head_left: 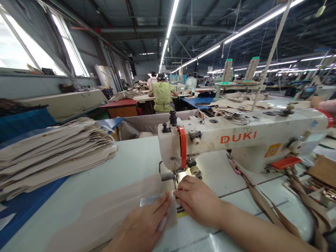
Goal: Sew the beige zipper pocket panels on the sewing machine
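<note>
A beige fabric piece (pixel 105 210) lies on the pale table left of and under the needle area of a white sewing machine (pixel 210 134). My left hand (pixel 147 222) rests on this fabric, its fingers pressed together beside a small clear strip (pixel 151 200). Just in front of the presser foot, my right hand (pixel 198 201) has its fingers curled and pinched at the fabric's right edge. The two sets of fingertips almost meet. A light glows by the needle, which the right hand partly hides.
Stacked beige fabric pieces (pixel 55 150) lie at the left. Tan straps (pixel 262 203) and a tray of small metal parts (pixel 319 189) are at the right. Thread cones (pixel 227 71) stand behind the machine. A person in a green top (pixel 162 96) sits ahead.
</note>
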